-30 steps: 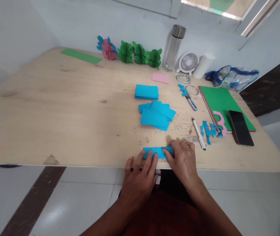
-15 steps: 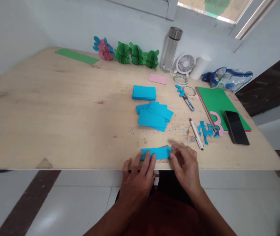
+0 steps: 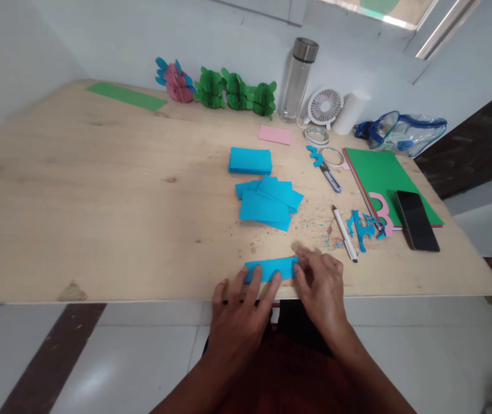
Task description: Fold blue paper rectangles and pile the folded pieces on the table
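A folded strip of blue paper (image 3: pixel 269 268) lies flat at the near edge of the wooden table (image 3: pixel 99 190). My left hand (image 3: pixel 239 313) presses on its near left part with spread fingers. My right hand (image 3: pixel 321 287) pinches the strip's right end with thumb and fingertips. Beyond the strip lie a loose heap of blue paper pieces (image 3: pixel 269 202) and a neat blue stack (image 3: pixel 250 160). A white pen (image 3: pixel 344 234) lies just right of my right hand.
Blue offcuts (image 3: pixel 361 225), a small cutter (image 3: pixel 328 175), tape rolls (image 3: pixel 317 136), green sheets (image 3: pixel 384 175) with a black phone (image 3: pixel 417 219) fill the right side. At the back stand a bottle (image 3: pixel 297 80), a small fan (image 3: pixel 324 107), paper decorations (image 3: pixel 232 92) and a clear pouch (image 3: pixel 405 133).
My right hand has slid from on top of the strip to its right end. The view has shifted slightly; the strip stays in place.
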### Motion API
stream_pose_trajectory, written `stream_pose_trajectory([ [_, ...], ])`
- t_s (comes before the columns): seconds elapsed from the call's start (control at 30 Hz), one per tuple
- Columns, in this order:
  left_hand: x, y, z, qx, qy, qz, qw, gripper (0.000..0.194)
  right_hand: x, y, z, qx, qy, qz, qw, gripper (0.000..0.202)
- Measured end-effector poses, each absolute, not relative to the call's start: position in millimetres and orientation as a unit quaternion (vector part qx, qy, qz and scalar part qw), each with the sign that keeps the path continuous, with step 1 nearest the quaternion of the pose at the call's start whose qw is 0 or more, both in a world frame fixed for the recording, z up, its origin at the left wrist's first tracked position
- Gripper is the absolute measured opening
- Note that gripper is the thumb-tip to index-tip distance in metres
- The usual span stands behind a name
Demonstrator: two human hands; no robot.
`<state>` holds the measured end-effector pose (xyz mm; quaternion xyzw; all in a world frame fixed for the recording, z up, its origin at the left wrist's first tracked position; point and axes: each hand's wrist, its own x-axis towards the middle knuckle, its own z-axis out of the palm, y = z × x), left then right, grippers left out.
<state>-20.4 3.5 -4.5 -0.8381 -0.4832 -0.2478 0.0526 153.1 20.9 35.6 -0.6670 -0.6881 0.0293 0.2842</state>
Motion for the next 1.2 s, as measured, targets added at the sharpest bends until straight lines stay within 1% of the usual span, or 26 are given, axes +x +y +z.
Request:
stream_pose_trajectory([
  [0.3,-20,4,-4,-0.839,-0.482,-0.245,0.065,0.042,156,26,39,-0.661,-0.712,-0.009,0.235,0.026],
  [0.47,-20,3,-2,-0.839,-0.486,-0.239,0.058,0.044,150,11,38,-0.652,-0.714,-0.075,0.244,0.022],
  [0.6,-21,2,-4,-0.840,-0.485,-0.240,0.036,0.043,141,-8,31,-0.572,-0.784,-0.083,0.226,0.032],
  [0.7,-20,2,-4,-0.839,-0.490,-0.232,0.046,0.043,150,-13,25,-0.545,-0.809,-0.101,0.195,0.036],
  [0.83,-20,2,-2,-0.843,-0.486,-0.224,0.053,0.044,178,-16,26,-0.537,-0.822,-0.119,0.146,0.037],
  [0.93,-20,2,-2,-0.845,-0.483,-0.224,0.050,0.044,190,-19,32,-0.543,-0.818,-0.122,0.145,0.038],
  [1.07,-19,1,-3,-0.843,-0.487,-0.222,0.047,0.045,178,-22,38,-0.579,-0.789,-0.116,0.171,0.041],
  [1.2,-18,1,-2,-0.845,-0.486,-0.219,0.048,0.045,162,-17,35,-0.539,-0.826,-0.110,0.124,0.045],
])
